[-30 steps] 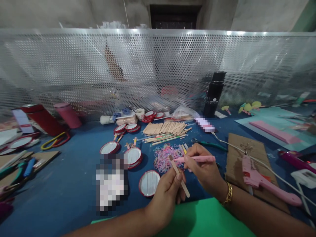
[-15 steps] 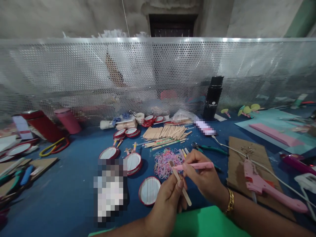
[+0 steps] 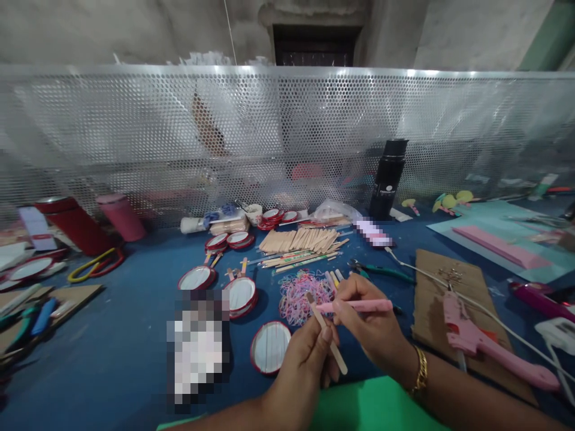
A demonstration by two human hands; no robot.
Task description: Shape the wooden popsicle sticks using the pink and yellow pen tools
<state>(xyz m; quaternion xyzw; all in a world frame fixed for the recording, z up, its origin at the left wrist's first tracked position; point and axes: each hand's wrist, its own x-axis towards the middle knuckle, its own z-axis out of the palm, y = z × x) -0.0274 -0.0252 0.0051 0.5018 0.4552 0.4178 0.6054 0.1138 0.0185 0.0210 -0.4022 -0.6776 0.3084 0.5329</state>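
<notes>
My left hand (image 3: 306, 357) is closed around a wooden craft stick (image 3: 338, 358), which slants up and left with a brown patch at its upper end. A pink marker (image 3: 368, 306) is gripped in my right hand (image 3: 375, 323), its tip against or very near the stick just below that patch. Behind both hands lies a heap of pastel rubber bands (image 3: 300, 296), with a few markers (image 3: 333, 279) beside it. Left of my left hand is a round, red-rimmed disc (image 3: 271, 347) faced with pale strips.
Craft sticks (image 3: 305, 240) are piled behind the bands. A pink glue gun (image 3: 476, 341) rests on cardboard (image 3: 433, 281) to the right, its cord crossing the table. Green-handled pliers (image 3: 386, 272) lie nearby. A black bottle (image 3: 389, 179) stands before the perforated metal screen (image 3: 251, 131).
The view has shifted very slightly. Both hands keep the same hold, and the marker tip stays by the upper part of the stick.
</notes>
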